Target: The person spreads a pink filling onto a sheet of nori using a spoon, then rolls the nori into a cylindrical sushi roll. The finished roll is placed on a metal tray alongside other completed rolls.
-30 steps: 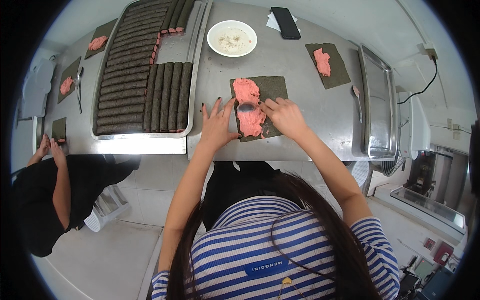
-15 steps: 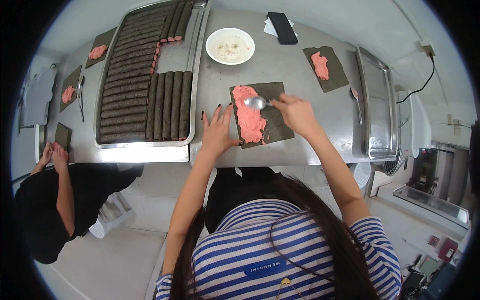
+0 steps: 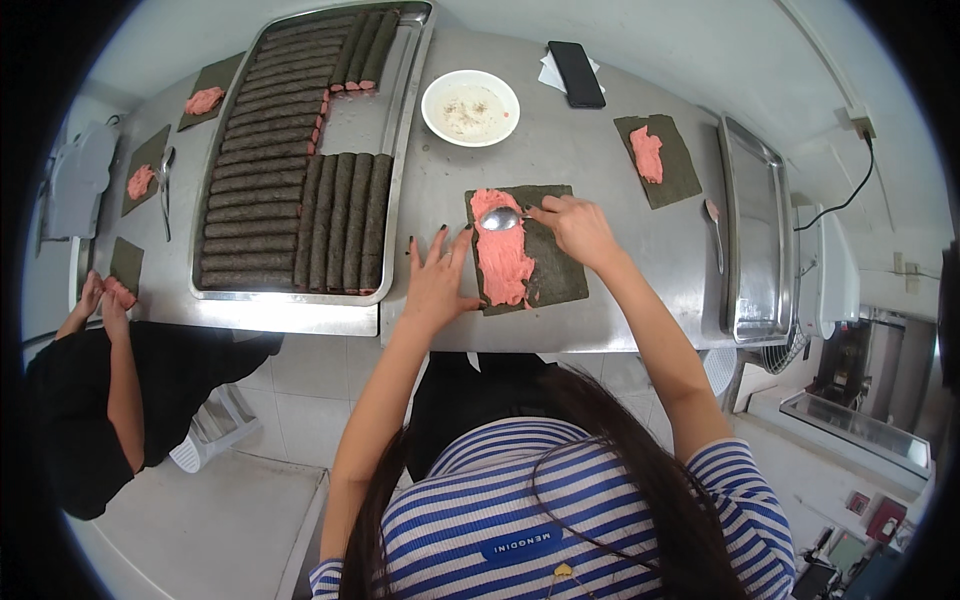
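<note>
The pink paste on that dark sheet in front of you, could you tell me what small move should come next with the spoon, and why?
Probably draw the spoon down along the pink paste. The right hand holds it at the strip's far end, the left hand pins the dark sheet at its edge, and the paste looks uneven.

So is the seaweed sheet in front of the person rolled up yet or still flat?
Flat. The seaweed sheet lies spread on the table, pink paste exposed along it.

Bright, even overhead light washes the steel table (image 3: 620, 250) with soft glare and faint shadows, while the fisheye lens bends its edges and blackens the corners; focus stays sharp throughout.
</note>
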A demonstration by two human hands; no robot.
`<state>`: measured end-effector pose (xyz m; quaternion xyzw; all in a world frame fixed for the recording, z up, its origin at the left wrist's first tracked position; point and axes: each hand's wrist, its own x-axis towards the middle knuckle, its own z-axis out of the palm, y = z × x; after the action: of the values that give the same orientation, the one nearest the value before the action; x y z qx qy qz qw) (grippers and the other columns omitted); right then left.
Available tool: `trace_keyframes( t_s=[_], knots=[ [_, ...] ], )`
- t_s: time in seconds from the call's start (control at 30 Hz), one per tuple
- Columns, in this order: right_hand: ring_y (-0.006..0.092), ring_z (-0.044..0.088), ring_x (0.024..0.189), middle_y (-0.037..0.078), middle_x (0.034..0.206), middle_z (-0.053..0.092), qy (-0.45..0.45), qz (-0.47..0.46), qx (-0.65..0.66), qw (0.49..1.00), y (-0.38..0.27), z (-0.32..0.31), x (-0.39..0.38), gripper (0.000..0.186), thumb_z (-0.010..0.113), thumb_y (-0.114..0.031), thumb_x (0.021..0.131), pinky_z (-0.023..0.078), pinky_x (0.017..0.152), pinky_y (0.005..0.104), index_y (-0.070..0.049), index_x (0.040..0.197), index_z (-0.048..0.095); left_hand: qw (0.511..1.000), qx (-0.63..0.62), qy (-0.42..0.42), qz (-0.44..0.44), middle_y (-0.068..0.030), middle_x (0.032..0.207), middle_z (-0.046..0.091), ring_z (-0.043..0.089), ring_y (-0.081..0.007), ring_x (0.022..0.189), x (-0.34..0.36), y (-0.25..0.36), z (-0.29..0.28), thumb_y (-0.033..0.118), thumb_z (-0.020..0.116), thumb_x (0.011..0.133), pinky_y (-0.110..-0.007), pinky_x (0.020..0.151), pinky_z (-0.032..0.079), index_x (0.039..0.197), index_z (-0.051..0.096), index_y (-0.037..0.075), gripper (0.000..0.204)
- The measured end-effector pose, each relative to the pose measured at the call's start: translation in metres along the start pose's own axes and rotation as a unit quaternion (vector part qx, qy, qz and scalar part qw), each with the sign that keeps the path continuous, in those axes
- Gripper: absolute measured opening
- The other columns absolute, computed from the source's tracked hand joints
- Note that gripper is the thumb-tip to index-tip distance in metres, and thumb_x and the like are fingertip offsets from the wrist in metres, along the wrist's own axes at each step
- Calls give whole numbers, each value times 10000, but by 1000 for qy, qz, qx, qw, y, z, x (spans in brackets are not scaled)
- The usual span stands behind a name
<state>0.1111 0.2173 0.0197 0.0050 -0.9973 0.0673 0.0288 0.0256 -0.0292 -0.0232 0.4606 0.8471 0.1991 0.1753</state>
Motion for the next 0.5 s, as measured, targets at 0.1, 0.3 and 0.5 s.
trace_keyframes(
  t_s=[0.1, 0.3, 0.5],
  knots=[
    [244, 633, 780, 51, 872, 600, -2, 30, 12, 999, 2, -2, 13, 307, 543, -53, 782, 515, 667, 392, -135, 1032, 700, 1000, 16, -11, -7, -100, 1339, 521, 262, -288, 1410, 0, 1, -2, 356, 869, 568, -629, 1119, 127, 1469, 210, 132, 1138],
    [266, 647, 767, 74, 890, 600, -63, 84, -31, 994, -16, -16, 16, 352, 541, -58, 783, 523, 647, 419, -162, 1085, 690, 999, 37, -3, 0, -69, 1382, 479, 277, -284, 1401, 1, 2, -1, 375, 868, 565, -626, 1114, 149, 1462, 219, 113, 1137],
    [280, 647, 752, 92, 857, 590, -116, 32, 5, 993, -23, -28, 1, 338, 550, -59, 761, 520, 641, 424, -154, 1041, 713, 997, 63, -30, -16, -48, 1428, 435, 279, -278, 1399, 2, 4, -5, 408, 861, 570, -621, 1113, 165, 1462, 225, 106, 1136]
  ],
)
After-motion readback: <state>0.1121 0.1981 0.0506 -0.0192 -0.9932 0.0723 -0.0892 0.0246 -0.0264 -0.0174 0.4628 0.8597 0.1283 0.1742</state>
